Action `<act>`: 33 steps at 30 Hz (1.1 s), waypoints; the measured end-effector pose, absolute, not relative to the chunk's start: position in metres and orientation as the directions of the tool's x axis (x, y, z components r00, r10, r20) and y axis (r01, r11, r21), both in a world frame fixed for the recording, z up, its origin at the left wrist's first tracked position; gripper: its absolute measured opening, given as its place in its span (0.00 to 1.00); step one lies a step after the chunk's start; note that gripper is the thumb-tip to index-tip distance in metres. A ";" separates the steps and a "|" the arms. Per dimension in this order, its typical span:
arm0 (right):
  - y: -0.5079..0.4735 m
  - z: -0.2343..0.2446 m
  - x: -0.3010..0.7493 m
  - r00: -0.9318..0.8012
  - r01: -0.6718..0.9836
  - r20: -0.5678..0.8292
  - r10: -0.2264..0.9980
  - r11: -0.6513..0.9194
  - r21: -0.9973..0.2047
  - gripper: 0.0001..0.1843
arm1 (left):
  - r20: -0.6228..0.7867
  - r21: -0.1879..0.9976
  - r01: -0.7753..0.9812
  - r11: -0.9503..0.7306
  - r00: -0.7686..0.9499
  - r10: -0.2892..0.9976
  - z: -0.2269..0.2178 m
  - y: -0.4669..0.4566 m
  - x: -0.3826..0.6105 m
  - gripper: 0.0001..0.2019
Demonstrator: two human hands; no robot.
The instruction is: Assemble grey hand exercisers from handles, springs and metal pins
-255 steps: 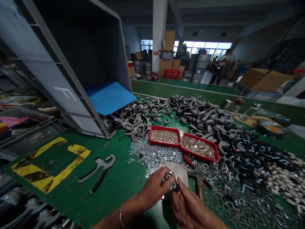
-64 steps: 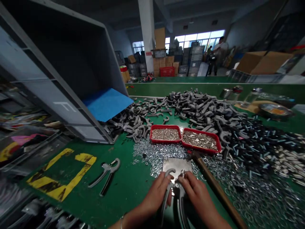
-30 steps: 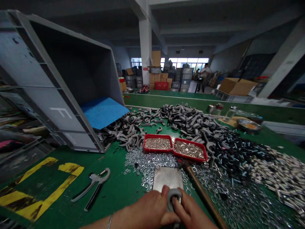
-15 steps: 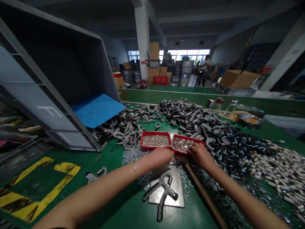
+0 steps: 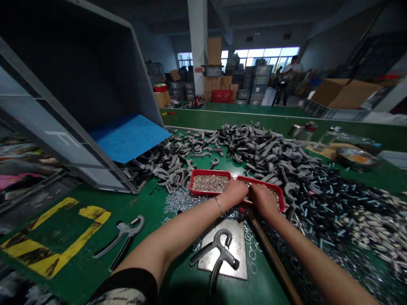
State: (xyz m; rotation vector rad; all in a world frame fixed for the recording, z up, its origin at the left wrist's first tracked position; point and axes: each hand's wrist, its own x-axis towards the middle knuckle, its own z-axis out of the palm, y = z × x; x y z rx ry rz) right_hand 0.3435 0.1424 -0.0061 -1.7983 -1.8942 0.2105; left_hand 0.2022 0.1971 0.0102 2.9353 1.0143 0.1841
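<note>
My left hand [image 5: 234,193] and my right hand [image 5: 262,200] sit close together over the right-hand red tray [image 5: 276,195], fingers down among its small silver metal parts. What the fingers hold is hidden. A matching red tray [image 5: 210,172] of fine silver parts lies just left of my left hand. Nearer me, a grey hand-grip exerciser [image 5: 219,250] rests on a scuffed steel plate [image 5: 237,271], apart from both hands. A wooden hammer handle [image 5: 273,258] runs beside the plate, below my right forearm.
Steel washers [image 5: 179,201] cover the green bench around the trays. Beyond lie heaped grey grip handles [image 5: 260,148] and dark bolts [image 5: 321,199]. A tilted grey bin [image 5: 79,84] with a blue sheet [image 5: 127,137] stands left. Another exerciser [image 5: 122,237] lies near yellow-and-black floor tape. A person stands far back.
My hands have moved closer together and further into the right-hand tray. Earlier they held the grey exerciser at the plate; it now lies on the plate, let go. The head view has shifted slightly.
</note>
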 end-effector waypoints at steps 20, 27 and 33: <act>0.022 -0.009 0.269 -0.108 0.489 -0.045 0.993 0.014 -0.872 0.13 | 0.180 0.295 0.616 -0.731 0.715 0.675 0.013 0.184 0.174 0.11; 0.027 -0.005 0.266 -0.157 0.607 -0.034 0.987 0.070 -0.792 0.13 | 0.305 0.409 0.580 -0.704 0.640 0.705 0.018 0.177 0.163 0.13; 0.025 -0.008 0.265 -0.146 0.660 -0.006 0.989 0.092 -0.746 0.12 | 0.345 0.666 0.405 -0.626 0.577 0.740 0.022 0.126 0.132 0.12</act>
